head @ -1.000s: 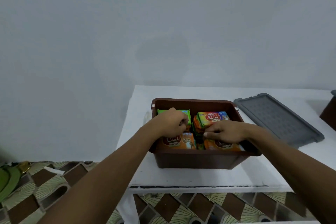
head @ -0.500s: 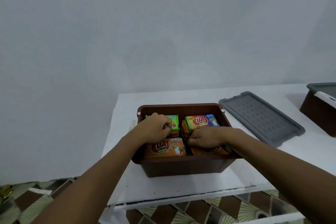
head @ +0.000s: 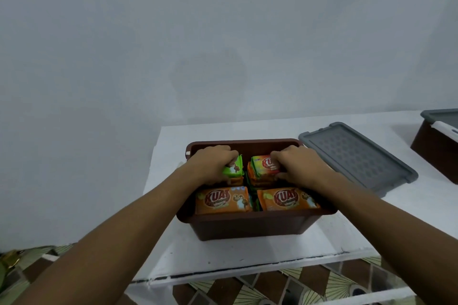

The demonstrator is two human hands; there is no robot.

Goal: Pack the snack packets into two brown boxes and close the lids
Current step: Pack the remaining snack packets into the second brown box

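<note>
Inside the brown box [head: 247, 226], left hand [head: 214, 163] grips the 11 o'clock green packet [head: 235, 168], right hand [head: 301, 168] the 1 o'clock red-logo packet [head: 264, 165], seemingly levelling stacks for lidding

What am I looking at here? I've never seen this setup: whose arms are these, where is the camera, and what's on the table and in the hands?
There is no machine here: a person works with two bare hands. The camera is worn on the person's head and looks forward and down, so both arms reach in from the bottom of the picture. A white table carries an open brown box filled with snack packets. The left hand grips a green packet in the far row. The right hand grips a red-labelled packet beside it. Two orange packets lie flat in the near row. A grey lid lies on the table to the right of the box. At the right edge stands a second box, already lidded.
</note>
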